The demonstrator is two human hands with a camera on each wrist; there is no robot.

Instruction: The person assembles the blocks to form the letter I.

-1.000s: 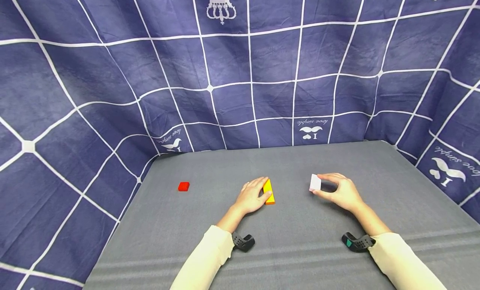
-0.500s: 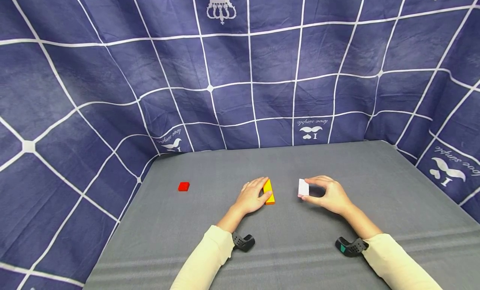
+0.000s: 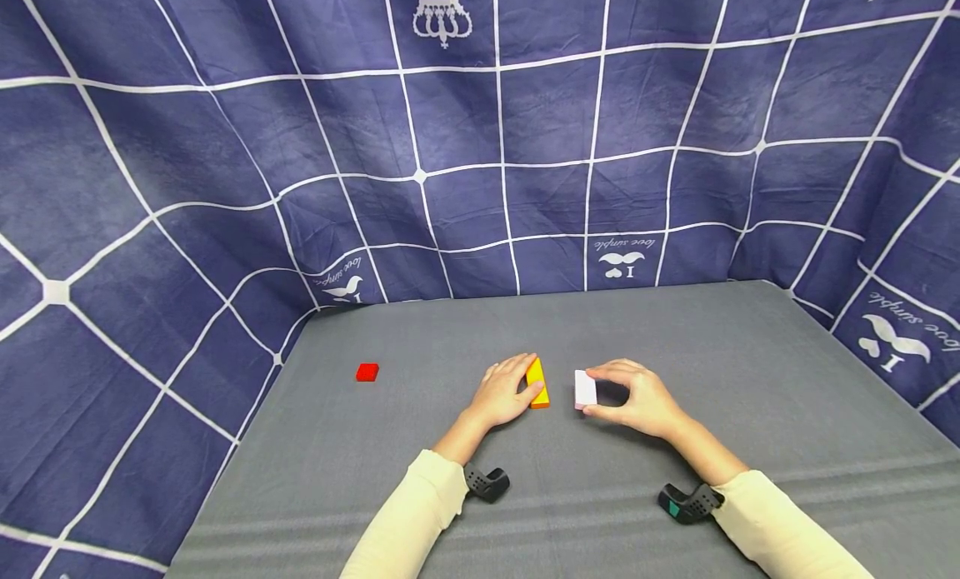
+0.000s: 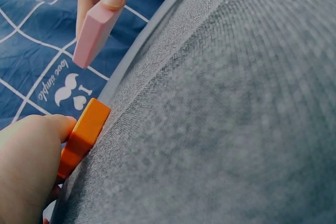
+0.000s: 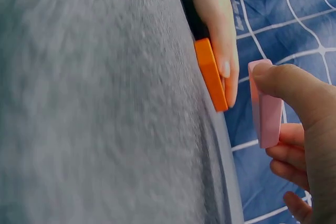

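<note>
An orange rectangular block (image 3: 537, 387) lies on the grey table near its middle, its top looking yellow in the head view. My left hand (image 3: 502, 393) holds it from the left, thumb at the near end and fingertips at the far end. To its right, a pale pink block (image 3: 586, 391) is pinched between the thumb and fingers of my right hand (image 3: 637, 402). Both wrist views show this pink block (image 5: 269, 111) raised above the table and apart from the orange block (image 4: 86, 132). The palm hides part of the orange block's left side.
A small red block (image 3: 367, 372) lies on the grey table (image 3: 442, 329) at the far left. Behind the table hangs a dark blue cloth (image 3: 465, 204) with white grid lines, which also runs along the left and right sides.
My right hand has moved left and slightly nearer to me with the pink block, narrowing the gap to the orange block. The left hand and the orange block have stayed in place.
</note>
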